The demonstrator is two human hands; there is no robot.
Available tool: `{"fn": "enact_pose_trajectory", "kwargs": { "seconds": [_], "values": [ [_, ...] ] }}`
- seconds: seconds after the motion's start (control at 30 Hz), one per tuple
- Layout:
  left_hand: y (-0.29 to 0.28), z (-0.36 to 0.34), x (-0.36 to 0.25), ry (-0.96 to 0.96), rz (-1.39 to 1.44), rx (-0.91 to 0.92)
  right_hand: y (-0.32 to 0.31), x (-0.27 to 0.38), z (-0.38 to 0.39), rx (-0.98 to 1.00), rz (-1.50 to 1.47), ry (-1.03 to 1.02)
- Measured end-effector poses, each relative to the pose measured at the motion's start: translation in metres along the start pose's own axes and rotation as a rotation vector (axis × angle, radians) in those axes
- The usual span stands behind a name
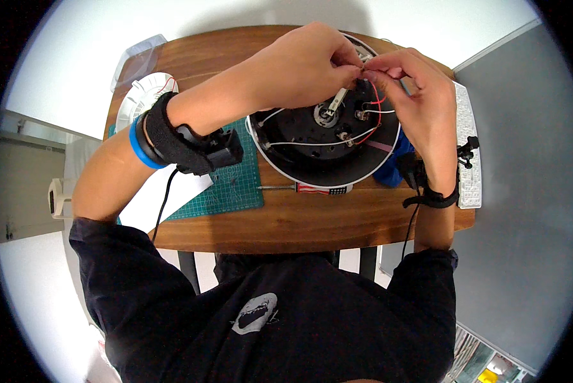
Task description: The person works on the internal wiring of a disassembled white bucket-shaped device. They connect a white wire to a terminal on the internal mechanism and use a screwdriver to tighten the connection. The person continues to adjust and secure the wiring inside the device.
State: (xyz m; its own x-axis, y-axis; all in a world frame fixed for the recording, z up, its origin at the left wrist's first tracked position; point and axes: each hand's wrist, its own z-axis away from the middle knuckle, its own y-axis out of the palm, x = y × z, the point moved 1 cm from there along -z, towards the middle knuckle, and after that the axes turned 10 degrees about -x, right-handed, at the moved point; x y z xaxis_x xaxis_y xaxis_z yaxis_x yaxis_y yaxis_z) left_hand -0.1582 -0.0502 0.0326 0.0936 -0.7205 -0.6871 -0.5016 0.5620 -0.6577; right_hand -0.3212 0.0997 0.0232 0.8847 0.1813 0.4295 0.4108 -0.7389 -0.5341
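1. Head view: at upper centre of the frame, the left hand (305, 64) and right hand (414, 96) meet fingertip to fingertip, pinching thin wires (377, 105), red and white, above a round appliance base (328, 143).
2. The base, black inside with a white plastic rim, lies on the wooden tabletop (286, 220).
3. A green gridded cutting mat (232, 191) lies left of it.
4. A screwdriver (305, 187) with a red-and-white handle rests just below the base.
5. A ribbed white plastic disc (145, 96) sits at upper left.
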Motion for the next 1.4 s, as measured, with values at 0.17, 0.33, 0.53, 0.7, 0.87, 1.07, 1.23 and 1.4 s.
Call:
{"fn": "enact_pose_trajectory", "kwargs": {
  "seconds": [0.17, 0.33, 0.53, 0.7, 0.87, 1.07, 1.23, 1.4],
  "values": [
    [0.002, -0.001, 0.005, -0.023, 0.031, -0.006, 0.002, -0.002, 0.002, -0.018, -0.018, -0.008],
    [0.005, -0.001, 0.011, 0.031, 0.012, -0.04, 0.002, 0.0, 0.003, -0.045, 0.01, -0.059],
    [0.005, -0.002, 0.009, 0.026, 0.054, -0.123, -0.001, 0.006, 0.003, -0.039, 0.052, -0.07],
    [0.005, -0.004, 0.009, 0.028, -0.015, -0.132, -0.004, 0.008, 0.004, -0.032, 0.064, -0.12],
    [0.009, -0.006, 0.012, 0.066, -0.012, -0.152, -0.001, 0.007, 0.003, -0.032, 0.071, -0.119],
    [0.006, -0.004, 0.006, 0.049, -0.013, -0.148, -0.001, 0.005, 0.0, -0.04, 0.077, -0.147],
    [0.005, -0.004, 0.006, 0.034, -0.015, -0.137, -0.001, 0.005, 0.0, -0.035, 0.072, -0.142],
    [0.006, -0.005, 0.006, 0.038, -0.035, -0.155, -0.002, 0.004, -0.001, -0.035, 0.08, -0.163]
  ]
}}
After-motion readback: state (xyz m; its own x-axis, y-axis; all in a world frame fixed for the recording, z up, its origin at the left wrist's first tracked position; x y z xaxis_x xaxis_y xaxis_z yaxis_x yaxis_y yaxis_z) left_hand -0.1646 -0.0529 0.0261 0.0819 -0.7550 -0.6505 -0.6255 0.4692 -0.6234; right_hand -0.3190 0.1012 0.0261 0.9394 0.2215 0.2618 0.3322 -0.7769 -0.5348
